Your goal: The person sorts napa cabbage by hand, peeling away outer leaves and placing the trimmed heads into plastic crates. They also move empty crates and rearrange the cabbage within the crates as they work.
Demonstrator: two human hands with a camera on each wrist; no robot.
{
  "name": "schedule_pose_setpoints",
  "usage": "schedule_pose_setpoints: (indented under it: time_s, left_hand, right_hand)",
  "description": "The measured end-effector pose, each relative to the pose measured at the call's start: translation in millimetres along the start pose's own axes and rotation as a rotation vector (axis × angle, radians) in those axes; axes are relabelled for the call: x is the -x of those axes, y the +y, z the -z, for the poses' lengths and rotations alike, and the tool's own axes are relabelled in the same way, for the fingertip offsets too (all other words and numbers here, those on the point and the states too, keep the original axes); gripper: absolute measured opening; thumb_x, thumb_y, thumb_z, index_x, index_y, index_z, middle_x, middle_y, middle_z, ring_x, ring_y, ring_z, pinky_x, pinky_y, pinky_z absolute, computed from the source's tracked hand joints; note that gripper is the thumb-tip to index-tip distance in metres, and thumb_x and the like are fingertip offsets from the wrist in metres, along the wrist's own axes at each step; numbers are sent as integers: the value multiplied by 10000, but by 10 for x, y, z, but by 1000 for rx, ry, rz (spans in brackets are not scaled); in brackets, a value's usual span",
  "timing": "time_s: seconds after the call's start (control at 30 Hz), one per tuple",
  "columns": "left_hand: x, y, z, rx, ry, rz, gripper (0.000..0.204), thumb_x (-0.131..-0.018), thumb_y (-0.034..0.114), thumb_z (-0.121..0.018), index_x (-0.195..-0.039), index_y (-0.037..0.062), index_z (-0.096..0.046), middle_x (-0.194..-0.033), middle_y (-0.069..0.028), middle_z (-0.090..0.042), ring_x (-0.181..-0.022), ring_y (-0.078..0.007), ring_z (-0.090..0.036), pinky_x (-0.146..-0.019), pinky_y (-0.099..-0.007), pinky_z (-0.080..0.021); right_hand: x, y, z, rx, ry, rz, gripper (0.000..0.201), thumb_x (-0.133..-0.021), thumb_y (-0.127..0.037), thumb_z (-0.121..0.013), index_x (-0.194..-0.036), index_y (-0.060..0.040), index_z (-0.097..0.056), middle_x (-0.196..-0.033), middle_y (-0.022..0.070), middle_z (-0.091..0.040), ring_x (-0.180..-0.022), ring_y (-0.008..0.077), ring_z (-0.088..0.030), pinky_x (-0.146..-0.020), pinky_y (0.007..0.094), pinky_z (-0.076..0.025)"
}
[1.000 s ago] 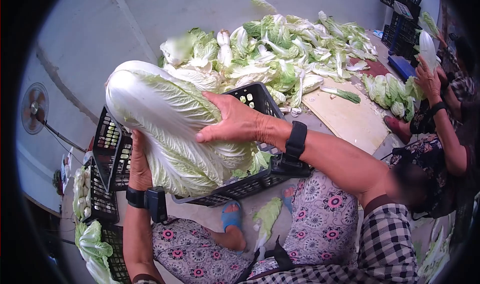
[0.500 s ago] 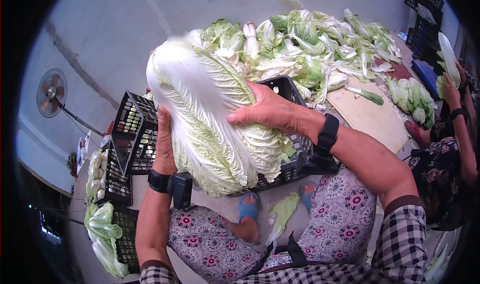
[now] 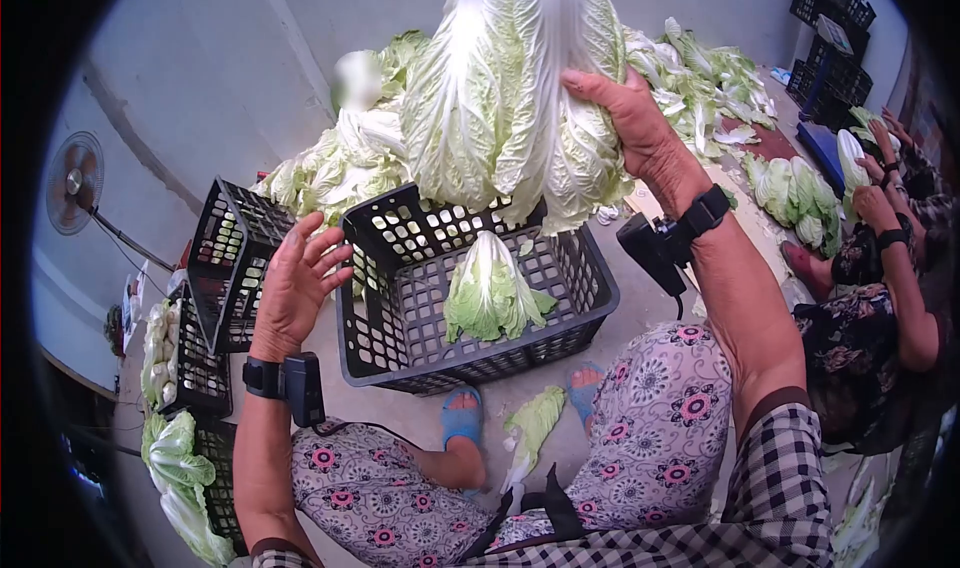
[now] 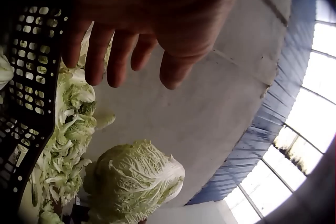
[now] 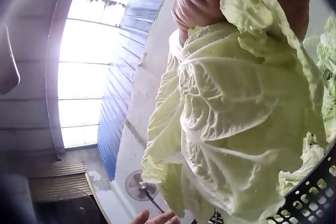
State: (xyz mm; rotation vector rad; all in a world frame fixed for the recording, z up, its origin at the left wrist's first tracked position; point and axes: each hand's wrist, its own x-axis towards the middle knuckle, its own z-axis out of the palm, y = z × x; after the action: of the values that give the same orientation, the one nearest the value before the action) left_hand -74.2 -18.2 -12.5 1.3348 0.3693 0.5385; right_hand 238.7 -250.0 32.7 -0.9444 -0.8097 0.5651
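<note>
My right hand [image 3: 645,128] grips a large napa cabbage [image 3: 510,98] by its leafy side, thumb across the front, and holds it up over the far side of a black plastic crate [image 3: 480,363]. The right wrist view shows the ruffled leaf end of the cabbage [image 5: 226,119] close up, under the palm. To the left of the crate, my left hand [image 3: 295,278] is raised off the cabbage with its fingers spread and slightly bent. The left wrist view shows that hand's fingers [image 4: 121,58] with nothing in them. One loose cabbage leaf [image 3: 490,293] lies inside the crate.
A heap of cabbage leaves [image 3: 700,78] lies against the wall behind. More black crates [image 3: 235,258] stand at the left, near a fan [image 3: 75,183]. At the right, another person [image 3: 870,298] handles a cabbage. A torn leaf [image 3: 530,433] lies between my feet.
My left hand has let go of the cabbage and dropped back to the left. My right hand has lifted the cabbage up and away, uncovering the crate and the leaf in it.
</note>
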Motion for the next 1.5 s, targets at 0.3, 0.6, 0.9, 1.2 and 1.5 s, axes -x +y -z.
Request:
schedule_pose_setpoints:
  time_s: [0.3, 0.6, 0.9, 1.2, 1.5]
  left_hand:
    - [-40, -84, -4, -59, 50, 62, 484, -906, 337, -561, -1276, 51, -437, -1080, -87, -602, -941, -168, -606, -792, -317, -507]
    - [-100, -182, 165, -73, 79, 116, 471, -914, 336, -548, -1281, 62, -436, -1077, -63, -606, -964, -183, -594, -818, -333, -499]
    - [-164, -271, 517, -82, 142, 183, 457, -927, 355, -513, -1316, 133, -424, -1137, -11, -585, -989, -145, -576, -827, -325, -490]
    - [-281, -230, 181, -98, 113, 207, 456, -906, 319, -565, -1262, 64, -439, -1057, -65, -615, -931, -180, -613, -765, -317, -525]
    - [-187, 215, 992, -313, 196, 108, 408, -917, 314, -550, -1250, 92, -471, -1068, -31, -615, -896, -129, -616, -738, -287, -528]
  right_hand:
    - [360, 441, 1541, -116, 310, -31, 435, -828, -39, -583, -1235, 29, -443, -1108, 186, -594, -944, 279, -635, -808, 407, -558]
    - [1037, 1379, 2778, -114, 785, -96, 527, -791, 26, -588, -1277, -15, -386, -1102, 164, -577, -944, 306, -618, -789, 430, -551]
    - [1205, 1018, 3056, 375, 1131, -421, 759, -765, -295, -718, -1349, -34, -310, -1309, 193, -434, -1149, 336, -482, -882, 504, -440]
    - [1158, 1463, 2736, 626, 530, -703, 456, -851, -346, -586, -1211, -80, -497, -1031, 52, -572, -928, 168, -562, -788, 340, -458]
    - [542, 1116, 1560, 812, -38, -543, 447, -829, -284, -585, -1161, 11, -534, -961, 111, -617, -833, 165, -572, -710, 302, -458]
